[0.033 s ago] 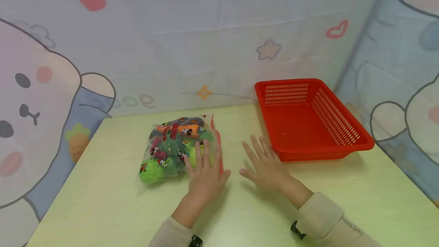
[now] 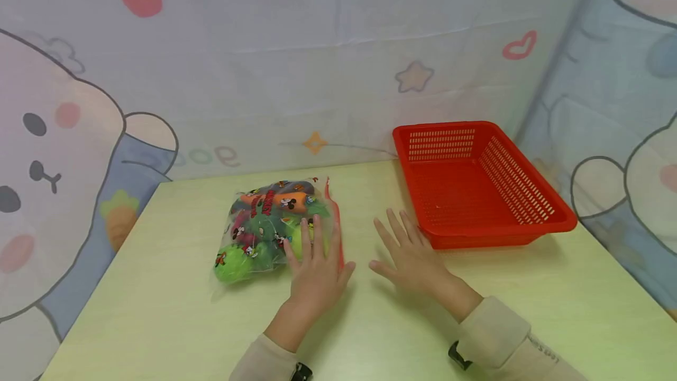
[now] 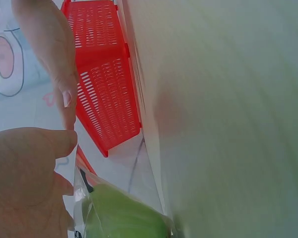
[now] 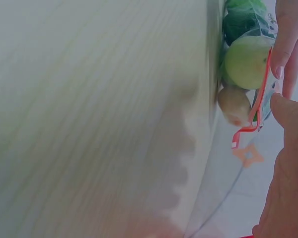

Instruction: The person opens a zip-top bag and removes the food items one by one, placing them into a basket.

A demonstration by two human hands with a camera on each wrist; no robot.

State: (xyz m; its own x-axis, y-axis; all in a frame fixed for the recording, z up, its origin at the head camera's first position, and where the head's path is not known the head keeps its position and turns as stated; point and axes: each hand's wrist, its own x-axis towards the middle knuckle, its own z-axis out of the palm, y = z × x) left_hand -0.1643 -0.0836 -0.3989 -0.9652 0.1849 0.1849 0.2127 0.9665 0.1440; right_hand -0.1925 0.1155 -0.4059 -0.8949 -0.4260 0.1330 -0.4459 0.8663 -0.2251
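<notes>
Tabletop point(image 2: 132, 322) fills the lower frame in the head view. One red basket point(image 2: 497, 231) sits at right; that view shows its floor point(image 2: 460, 187), my left-wrist view its outer walls point(image 3: 109, 94) instead. One clear bag point(image 2: 272, 229) of coloured vegetable shapes point(image 2: 233, 264) lies left of centre, its red zip edge point(image 2: 334, 201) facing right; it looks nearly square, so I cannot tell its long axis. My left hand point(image 2: 315, 275) is over the bag's lower right, my right hand point(image 2: 415, 263) just beside the basket, both spread, gripping nothing.
</notes>
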